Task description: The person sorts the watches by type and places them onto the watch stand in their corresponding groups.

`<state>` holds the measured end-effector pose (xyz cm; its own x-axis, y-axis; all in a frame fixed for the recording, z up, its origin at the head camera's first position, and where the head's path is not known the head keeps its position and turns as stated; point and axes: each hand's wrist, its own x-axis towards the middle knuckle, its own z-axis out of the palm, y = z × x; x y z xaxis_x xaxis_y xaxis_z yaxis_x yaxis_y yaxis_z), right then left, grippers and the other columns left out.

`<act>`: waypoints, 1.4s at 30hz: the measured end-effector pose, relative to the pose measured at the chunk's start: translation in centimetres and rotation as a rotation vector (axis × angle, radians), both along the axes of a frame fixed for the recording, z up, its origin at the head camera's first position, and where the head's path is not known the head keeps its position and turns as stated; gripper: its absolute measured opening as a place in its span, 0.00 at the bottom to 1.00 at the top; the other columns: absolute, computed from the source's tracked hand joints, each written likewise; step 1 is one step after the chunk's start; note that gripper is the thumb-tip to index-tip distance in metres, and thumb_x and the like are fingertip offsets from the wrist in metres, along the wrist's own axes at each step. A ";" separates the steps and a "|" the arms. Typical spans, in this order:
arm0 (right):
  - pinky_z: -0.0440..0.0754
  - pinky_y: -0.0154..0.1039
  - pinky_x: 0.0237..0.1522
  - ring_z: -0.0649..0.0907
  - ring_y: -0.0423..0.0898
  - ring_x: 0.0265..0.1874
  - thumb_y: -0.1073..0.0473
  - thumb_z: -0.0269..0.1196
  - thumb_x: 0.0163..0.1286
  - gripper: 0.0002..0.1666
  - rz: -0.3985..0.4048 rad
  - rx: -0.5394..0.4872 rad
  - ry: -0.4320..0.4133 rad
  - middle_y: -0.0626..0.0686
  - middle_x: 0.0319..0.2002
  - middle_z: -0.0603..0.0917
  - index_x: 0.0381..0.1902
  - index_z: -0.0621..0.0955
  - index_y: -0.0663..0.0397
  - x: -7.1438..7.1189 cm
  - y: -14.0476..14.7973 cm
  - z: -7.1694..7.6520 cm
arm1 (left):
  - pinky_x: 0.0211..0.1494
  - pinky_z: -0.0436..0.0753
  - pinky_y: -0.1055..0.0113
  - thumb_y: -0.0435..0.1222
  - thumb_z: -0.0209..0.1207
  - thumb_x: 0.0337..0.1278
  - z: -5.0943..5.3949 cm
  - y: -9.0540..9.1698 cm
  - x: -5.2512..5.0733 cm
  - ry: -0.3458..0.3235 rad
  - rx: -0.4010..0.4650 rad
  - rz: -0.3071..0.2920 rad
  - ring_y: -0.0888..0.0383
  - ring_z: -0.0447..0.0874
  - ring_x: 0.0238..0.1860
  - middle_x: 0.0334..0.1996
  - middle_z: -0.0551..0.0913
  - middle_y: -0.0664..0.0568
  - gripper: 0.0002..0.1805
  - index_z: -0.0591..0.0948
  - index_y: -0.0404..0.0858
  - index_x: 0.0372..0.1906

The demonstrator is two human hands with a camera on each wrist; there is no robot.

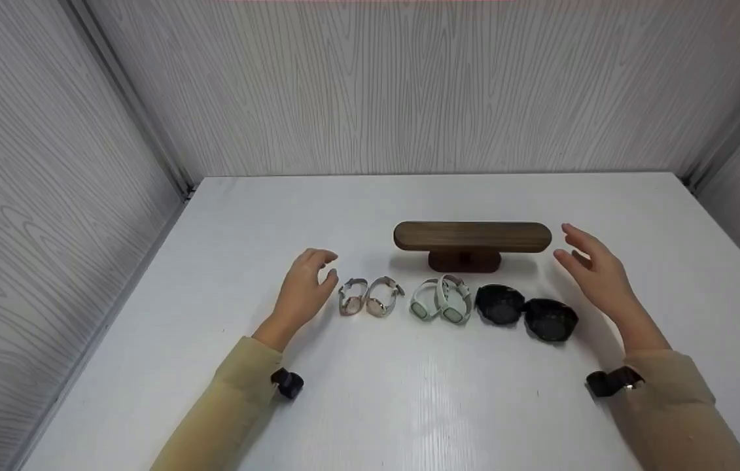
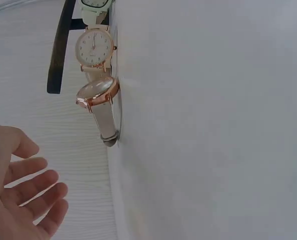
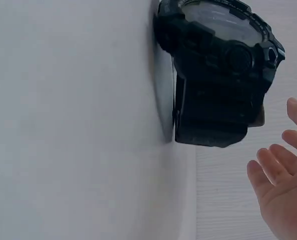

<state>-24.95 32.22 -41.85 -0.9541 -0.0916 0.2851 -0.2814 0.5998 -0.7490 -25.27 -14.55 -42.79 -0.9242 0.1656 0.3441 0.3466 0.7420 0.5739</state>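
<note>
Several wristwatches form a row across the white table. On the left are two rose-gold watches with pale straps, one (image 1: 352, 297) beside the other (image 1: 383, 297). Two pale green watches (image 1: 453, 304) lean together in the middle, and two chunky black watches (image 1: 499, 305) are at the right. Behind them stands a dark wooden watch stand (image 1: 472, 237) with a rounded bar on a base. My left hand (image 1: 304, 286), fingers loosely bent and holding nothing, is just left of the rose-gold pair. Also holding nothing, my right hand (image 1: 595, 269) hovers near the stand's right end.
The white table (image 1: 370, 405) is bounded by grey wood-grain panels at the back (image 1: 409, 91) and on both sides. Each forearm wears a beige sleeve with a small black device (image 1: 288, 383) strapped at the wrist.
</note>
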 end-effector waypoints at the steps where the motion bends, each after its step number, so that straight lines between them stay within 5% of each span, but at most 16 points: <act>1: 0.66 0.56 0.64 0.64 0.59 0.66 0.48 0.56 0.72 0.35 0.001 -0.010 0.007 0.59 0.69 0.63 0.72 0.62 0.51 -0.1 -0.2 0.0 | 0.55 0.77 0.59 0.32 0.55 0.64 0.0 0.2 0.1 -0.032 0.026 -0.026 0.51 0.75 0.51 0.48 0.78 0.47 0.14 0.79 0.34 0.52; 5: 0.69 0.51 0.63 0.66 0.54 0.66 0.51 0.58 0.72 0.31 0.011 -0.045 0.032 0.55 0.69 0.65 0.69 0.68 0.50 -0.6 -0.6 -0.2 | 0.54 0.77 0.60 0.30 0.55 0.64 0.2 0.6 0.4 -0.124 0.075 -0.114 0.54 0.76 0.49 0.46 0.79 0.46 0.12 0.79 0.33 0.50; 13: 0.72 0.42 0.62 0.69 0.36 0.63 0.52 0.60 0.69 0.25 -0.012 -0.072 0.060 0.49 0.67 0.70 0.63 0.75 0.50 -1.5 -0.9 -1.1 | 0.51 0.79 0.60 0.30 0.55 0.64 0.1 1.0 0.5 -0.216 0.034 -0.234 0.56 0.76 0.44 0.42 0.79 0.47 0.11 0.80 0.33 0.48; 21: 0.73 0.25 0.56 0.72 0.36 0.61 0.59 0.62 0.68 0.22 -0.025 -0.124 0.092 0.50 0.65 0.71 0.60 0.78 0.53 -1.5 -1.0 -2.1 | 0.48 0.79 0.61 0.29 0.58 0.61 -0.4 1.3 0.5 -0.262 -0.029 -0.276 0.54 0.77 0.44 0.44 0.79 0.45 0.12 0.80 0.33 0.49; 29: 0.73 0.25 0.55 0.74 0.40 0.60 0.66 0.61 0.68 0.20 -0.061 -0.214 0.122 0.56 0.63 0.73 0.57 0.79 0.63 -1.3 -1.7 -1.9 | 0.42 0.80 0.64 0.31 0.59 0.61 -0.7 1.6 0.4 -0.256 -0.074 -0.309 0.56 0.78 0.38 0.38 0.79 0.48 0.10 0.82 0.33 0.45; 37: 0.74 0.25 0.54 0.76 0.35 0.57 0.60 0.64 0.66 0.19 -0.123 -0.277 0.132 0.47 0.60 0.77 0.54 0.82 0.56 -2.2 -1.8 -2.9 | 0.37 0.78 0.65 0.29 0.59 0.60 -0.8 1.7 0.2 -0.246 -0.110 -0.322 0.58 0.76 0.34 0.33 0.79 0.52 0.06 0.82 0.34 0.41; 42: 0.74 0.26 0.55 0.75 0.38 0.59 0.63 0.64 0.66 0.18 -0.118 -0.338 0.121 0.51 0.60 0.77 0.54 0.81 0.62 -1.8 -2.3 -2.3 | 0.35 0.78 0.64 0.29 0.59 0.59 -0.8 1.8 0.2 -0.246 -0.122 -0.307 0.59 0.76 0.32 0.31 0.81 0.52 0.05 0.82 0.35 0.39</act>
